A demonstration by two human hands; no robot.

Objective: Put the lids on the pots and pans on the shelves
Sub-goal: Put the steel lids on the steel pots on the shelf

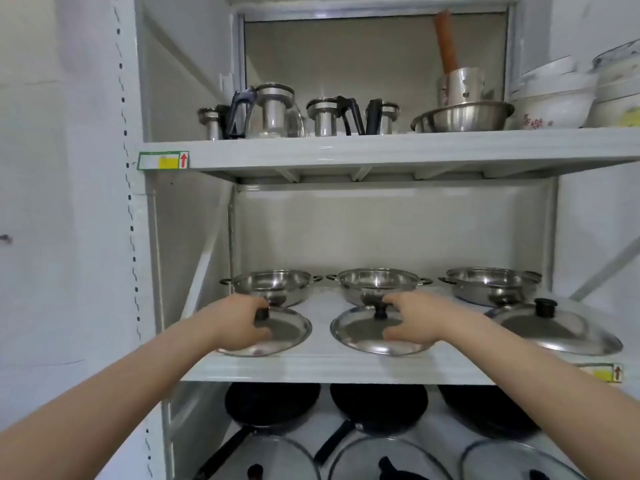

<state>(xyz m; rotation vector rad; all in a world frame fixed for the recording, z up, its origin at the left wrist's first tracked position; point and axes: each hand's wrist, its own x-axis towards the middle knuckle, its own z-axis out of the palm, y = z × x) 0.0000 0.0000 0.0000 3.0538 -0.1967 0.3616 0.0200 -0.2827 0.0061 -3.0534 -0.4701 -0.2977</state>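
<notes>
Three steel pots stand open at the back of the middle shelf (329, 368): left pot (273, 284), middle pot (377, 282), right pot (491, 282). In front of each lies a steel lid with a black knob. My left hand (239, 322) curls around the knob of the left lid (287, 332). My right hand (415, 320) has its fingers spread around the knob of the middle lid (363, 336), thumb under, fingers over; the knob shows between them. The right lid (561, 327) lies untouched.
On the bottom shelf sit three black pans (273, 403) with glass lids (384, 459) in front of them. The top shelf (381, 150) holds glass kettles (273, 112), a steel bowl (464, 116) and white bowls (554, 98). A white wall is at left.
</notes>
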